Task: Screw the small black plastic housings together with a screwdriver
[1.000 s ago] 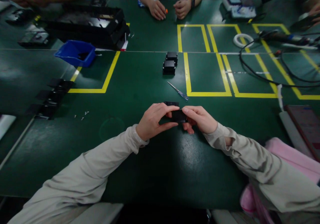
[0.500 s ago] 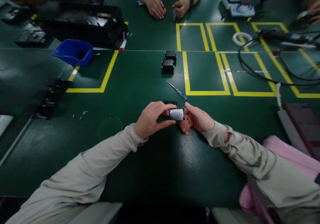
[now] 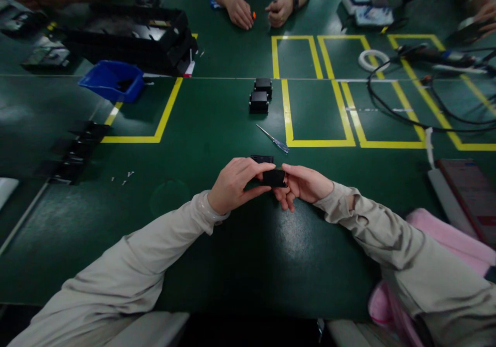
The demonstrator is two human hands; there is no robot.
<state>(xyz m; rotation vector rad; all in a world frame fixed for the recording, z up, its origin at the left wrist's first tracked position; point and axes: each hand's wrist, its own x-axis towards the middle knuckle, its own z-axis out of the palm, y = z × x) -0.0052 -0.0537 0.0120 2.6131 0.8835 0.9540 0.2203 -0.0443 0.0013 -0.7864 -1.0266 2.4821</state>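
A small black rectangular part (image 3: 274,178) is held above the table between both hands. My left hand (image 3: 239,184) grips its left side, thumb below and fingers above. At its right end, my right hand (image 3: 306,184) is closed on it with the thumb on top and the other fingers curled beneath. Just behind the fingers lies another flat black piece (image 3: 262,159) on the table. A screwdriver (image 3: 273,138) with a clear bluish handle rests beyond that, and farther back stand two black box-shaped parts (image 3: 259,102).
Several small screws (image 3: 124,178) lie at the left, near a row of black parts (image 3: 79,153). A blue bin (image 3: 112,80) stands behind them. Cables (image 3: 411,122) and a tape roll (image 3: 373,60) are at the right. Across the table, a person's hands (image 3: 241,13) rest.
The part in my hands has turned from its silvery, dotted face to a plain black face. My right fingers have shifted slightly left around its end.
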